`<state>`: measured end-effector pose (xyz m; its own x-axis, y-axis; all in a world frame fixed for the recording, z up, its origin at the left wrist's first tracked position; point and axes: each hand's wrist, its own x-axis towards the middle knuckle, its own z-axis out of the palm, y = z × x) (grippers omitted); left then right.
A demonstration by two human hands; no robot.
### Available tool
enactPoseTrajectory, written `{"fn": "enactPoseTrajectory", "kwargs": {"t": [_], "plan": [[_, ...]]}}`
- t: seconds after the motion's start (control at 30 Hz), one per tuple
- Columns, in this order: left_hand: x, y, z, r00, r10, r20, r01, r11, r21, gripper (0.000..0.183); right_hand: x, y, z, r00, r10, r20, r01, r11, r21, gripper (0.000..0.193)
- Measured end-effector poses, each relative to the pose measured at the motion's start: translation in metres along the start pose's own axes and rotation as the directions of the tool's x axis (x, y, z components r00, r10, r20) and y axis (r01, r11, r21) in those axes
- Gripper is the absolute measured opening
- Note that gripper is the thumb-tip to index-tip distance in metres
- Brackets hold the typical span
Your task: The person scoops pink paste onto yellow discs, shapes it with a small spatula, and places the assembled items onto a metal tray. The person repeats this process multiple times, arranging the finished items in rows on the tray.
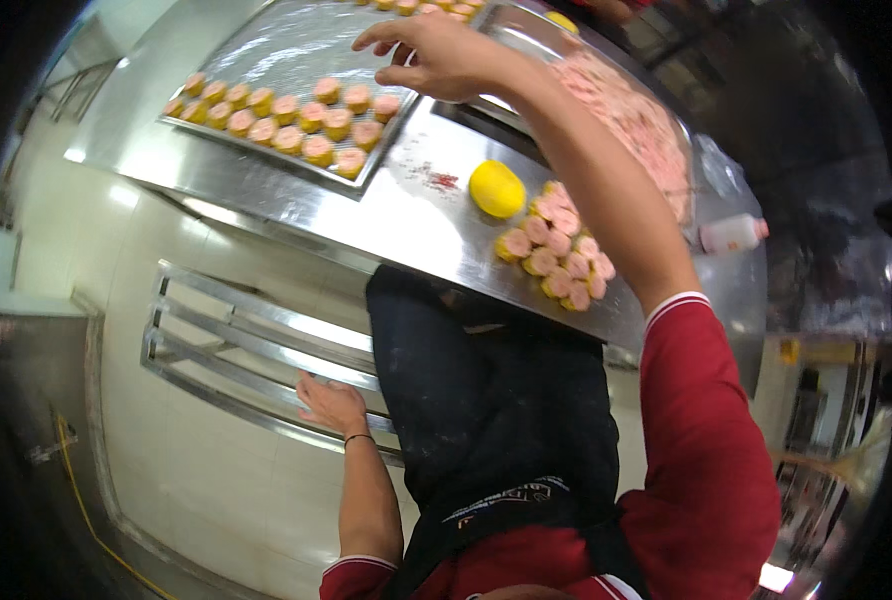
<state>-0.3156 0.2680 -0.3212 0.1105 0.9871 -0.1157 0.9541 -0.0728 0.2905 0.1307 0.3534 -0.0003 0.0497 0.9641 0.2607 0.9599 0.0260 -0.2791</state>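
My right hand (434, 55) reaches across the steel table, over the edge of a film-lined tray (276, 50). Its thumb and fingers are apart, with nothing visible between them. On the tray stand rows of small yellow rounds topped with pink filling (311, 118). Below my right forearm, a cluster of similar rounds (558, 250) sits straight on the table, beside a smooth yellow ball-shaped thing (497, 189). A deep metal pan of pink paste-like filling (631, 125) lies partly behind my forearm. My left hand (332, 404) hangs low beside my black apron, fingers spread, holding nothing.
Small red bits (444, 181) are scattered on the table near the tray. A white bottle with a pink cap (731, 234) lies right of the pan, near crumpled clear plastic (716, 165). Under the table's front edge runs a slatted metal rack (256, 345) above the tiled floor.
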Motion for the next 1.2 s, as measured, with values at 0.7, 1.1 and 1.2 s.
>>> {"fn": "enactPoseTrajectory", "kwargs": {"t": [0.7,1.1,1.2], "plan": [[0.001,-0.002,-0.003,0.999,0.0,0.054,-0.003,0.998,0.067,0.067,-0.368,0.013,0.0,0.652,0.747,-0.132,-0.719,0.664,0.206,0.041],[0.005,-0.012,0.01,0.999,0.048,0.012,-0.049,0.996,0.071,0.068,-0.387,0.004,-0.019,0.583,0.798,-0.152,-0.782,0.602,0.163,0.043],[0.004,-0.013,0.009,0.998,0.069,-0.003,-0.068,0.994,0.082,0.066,-0.38,0.008,-0.012,0.642,0.722,-0.26,-0.736,0.675,0.055,0.036]]}}
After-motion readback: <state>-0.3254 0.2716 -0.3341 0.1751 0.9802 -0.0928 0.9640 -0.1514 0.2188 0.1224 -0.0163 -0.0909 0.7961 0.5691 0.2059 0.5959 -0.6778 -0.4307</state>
